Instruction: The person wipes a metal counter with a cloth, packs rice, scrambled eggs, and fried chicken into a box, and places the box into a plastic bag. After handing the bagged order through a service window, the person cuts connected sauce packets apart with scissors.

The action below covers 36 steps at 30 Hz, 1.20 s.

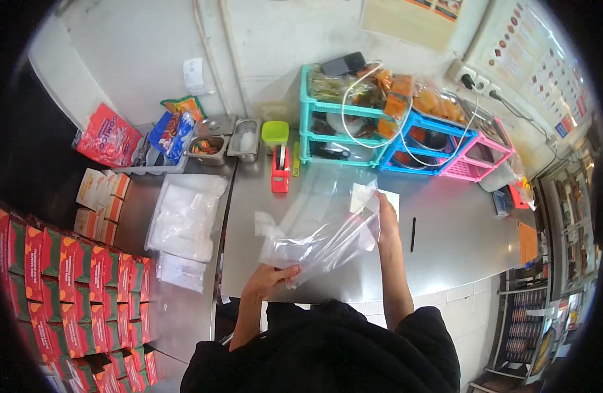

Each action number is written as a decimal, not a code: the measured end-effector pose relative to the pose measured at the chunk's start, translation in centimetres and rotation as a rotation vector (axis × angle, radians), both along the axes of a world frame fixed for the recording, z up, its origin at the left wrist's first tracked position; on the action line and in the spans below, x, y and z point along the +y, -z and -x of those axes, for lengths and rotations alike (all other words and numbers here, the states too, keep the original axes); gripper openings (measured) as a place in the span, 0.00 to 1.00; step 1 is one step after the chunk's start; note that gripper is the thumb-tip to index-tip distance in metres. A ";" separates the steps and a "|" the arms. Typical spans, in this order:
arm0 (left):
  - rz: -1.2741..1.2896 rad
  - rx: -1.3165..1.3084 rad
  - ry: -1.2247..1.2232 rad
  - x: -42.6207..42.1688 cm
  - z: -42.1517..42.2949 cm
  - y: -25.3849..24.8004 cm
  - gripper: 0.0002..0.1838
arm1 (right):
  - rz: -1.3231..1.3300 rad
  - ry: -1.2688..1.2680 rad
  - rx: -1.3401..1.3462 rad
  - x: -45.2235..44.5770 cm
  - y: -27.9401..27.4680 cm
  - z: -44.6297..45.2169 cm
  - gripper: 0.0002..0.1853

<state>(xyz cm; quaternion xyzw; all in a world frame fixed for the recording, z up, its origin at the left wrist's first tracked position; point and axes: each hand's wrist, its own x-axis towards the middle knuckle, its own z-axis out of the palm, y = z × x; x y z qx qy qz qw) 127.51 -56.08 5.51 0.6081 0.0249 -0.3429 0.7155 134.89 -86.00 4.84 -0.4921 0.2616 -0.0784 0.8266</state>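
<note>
Between my hands, over the metal table, is a clear plastic bag (pixel 314 229), creased and shiny. My left hand (pixel 270 280) pinches its near left corner between thumb and fingers. On the far right side, my right hand (pixel 386 219) grips the bag's edge, fingers mostly hidden behind the plastic. Some white paper (pixel 390 198) shows beside and partly behind my right hand; I cannot tell whether the hand touches it. A red tape dispenser (pixel 280 171) stands just beyond the bag, and a black pen (pixel 413 234) lies right of my right forearm.
A stack of clear plastic bags (pixel 188 213) lies on the left counter. Red and green boxes (pixel 72 281) are piled at lower left. Teal (pixel 344 108), blue (pixel 422 141) and pink racks (pixel 478 160) line the back wall. A green container (pixel 275 133) stands near metal trays (pixel 245 141).
</note>
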 end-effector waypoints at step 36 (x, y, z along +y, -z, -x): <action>-0.556 -0.555 -0.168 -4.9 -4.3 7.7 0.15 | 0.545 -0.909 -0.077 -6.0 0.5 -3.3 0.29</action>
